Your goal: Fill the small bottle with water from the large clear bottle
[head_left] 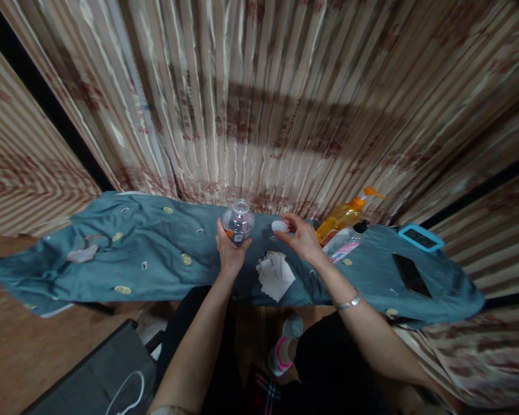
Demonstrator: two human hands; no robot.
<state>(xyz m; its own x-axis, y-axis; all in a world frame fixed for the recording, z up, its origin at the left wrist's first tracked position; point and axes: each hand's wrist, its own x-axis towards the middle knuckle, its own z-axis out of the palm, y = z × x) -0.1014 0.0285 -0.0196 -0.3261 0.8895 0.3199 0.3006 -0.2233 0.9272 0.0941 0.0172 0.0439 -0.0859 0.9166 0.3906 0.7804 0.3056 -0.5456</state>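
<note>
My left hand (232,248) is wrapped round a clear, rounded container (239,221) with a narrower round top, holding it over the middle of the cloth-covered table. To its right, my right hand (300,235) pinches a white round lid-like piece (279,226) between thumb and fingers. The two held things are apart. Crumpled white tissue (275,276) lies on the cloth just below and between my hands. Close beyond my right hand are an orange pump bottle (341,220) and a clear bottle with a black cap (343,243).
A green patterned cloth (155,242) covers the long narrow table. On the right lie a blue-framed device (421,238) and a black phone (410,275). Another crumpled tissue (83,253) is at the far left. Striped curtains (259,115) hang behind; a dark box (99,369) stands lower left.
</note>
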